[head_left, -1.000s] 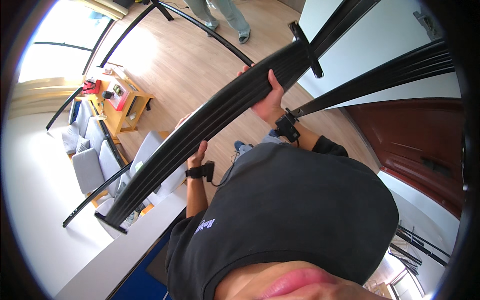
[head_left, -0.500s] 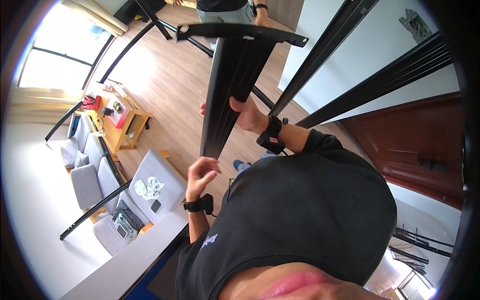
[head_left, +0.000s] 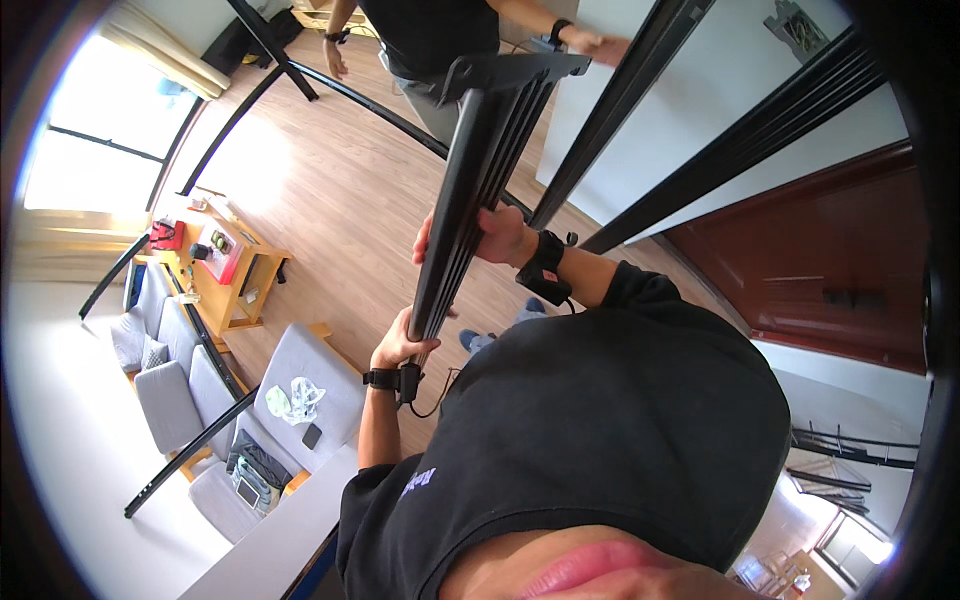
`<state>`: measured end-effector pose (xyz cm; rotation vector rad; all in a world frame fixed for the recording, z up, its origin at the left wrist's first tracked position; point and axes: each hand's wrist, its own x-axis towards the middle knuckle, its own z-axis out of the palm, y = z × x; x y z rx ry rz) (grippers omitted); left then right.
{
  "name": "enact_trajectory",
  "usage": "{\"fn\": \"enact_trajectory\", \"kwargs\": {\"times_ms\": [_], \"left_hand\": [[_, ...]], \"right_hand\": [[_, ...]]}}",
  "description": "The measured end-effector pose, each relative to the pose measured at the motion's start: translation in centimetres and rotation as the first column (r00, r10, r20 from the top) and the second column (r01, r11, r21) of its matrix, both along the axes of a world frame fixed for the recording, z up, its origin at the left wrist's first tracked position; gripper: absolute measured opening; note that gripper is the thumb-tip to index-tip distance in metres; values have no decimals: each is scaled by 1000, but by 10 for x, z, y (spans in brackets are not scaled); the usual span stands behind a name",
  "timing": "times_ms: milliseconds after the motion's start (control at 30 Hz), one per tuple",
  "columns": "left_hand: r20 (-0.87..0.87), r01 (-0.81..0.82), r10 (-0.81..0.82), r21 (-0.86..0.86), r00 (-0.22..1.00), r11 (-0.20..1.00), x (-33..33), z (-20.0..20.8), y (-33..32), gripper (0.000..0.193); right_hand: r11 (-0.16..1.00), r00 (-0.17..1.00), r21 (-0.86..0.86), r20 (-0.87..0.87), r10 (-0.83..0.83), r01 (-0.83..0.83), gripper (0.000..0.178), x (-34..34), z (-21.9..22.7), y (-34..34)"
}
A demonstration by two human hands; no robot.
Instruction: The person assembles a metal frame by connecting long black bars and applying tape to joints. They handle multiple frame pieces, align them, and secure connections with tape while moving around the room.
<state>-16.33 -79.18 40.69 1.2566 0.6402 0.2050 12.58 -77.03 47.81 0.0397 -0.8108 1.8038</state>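
A long black metal beam (head_left: 472,160) with grooved sides hangs tilted in front of me, and a flat black end bracket (head_left: 510,71) sits across its far end. My right hand (head_left: 497,235) wraps round the beam near its middle, thumb on the near side and fingertips showing past the left edge. Round the near end of the beam closes my left hand (head_left: 402,338), its thumb across the front. Just beyond the bracket stands a co-worker (head_left: 428,35); one of that person's hands (head_left: 598,46) is beside an upright black post (head_left: 622,105).
Another black post (head_left: 740,145) slants at the right, near a brown door (head_left: 810,255). Black frame bars (head_left: 370,105) cross at the far side over the wooden floor (head_left: 320,180). To the left are a wooden table (head_left: 240,290) and a grey sofa (head_left: 175,375).
My left hand has closed on the beam's near end. The beam has turned, showing its grooved side. The co-worker has come further into view, with an arm stretched toward the post.
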Motion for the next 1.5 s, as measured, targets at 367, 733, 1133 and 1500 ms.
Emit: {"fn": "enact_trajectory", "kwargs": {"times_ms": [367,733,1133,1500], "left_hand": [[-297,-29,79,169,952,985,-11,-112,-42,49],[-633,116,-88,3,769,993,-33,-230,-85,60],[-747,98,-156,-122,646,988,-40,-349,-80,62],[-824,90,-50,1,564,996,-26,-420,-78,69]], "right_hand": [[717,753,-281,421,-505,638,133,10,-136,-80],[-62,720,-747,657,-224,662,84,-22,-358,-140],[-320,738,-715,672,-67,622,79,-39,-550,-128],[-339,802,-809,562,-202,481,72,-31,-624,-104]]}}
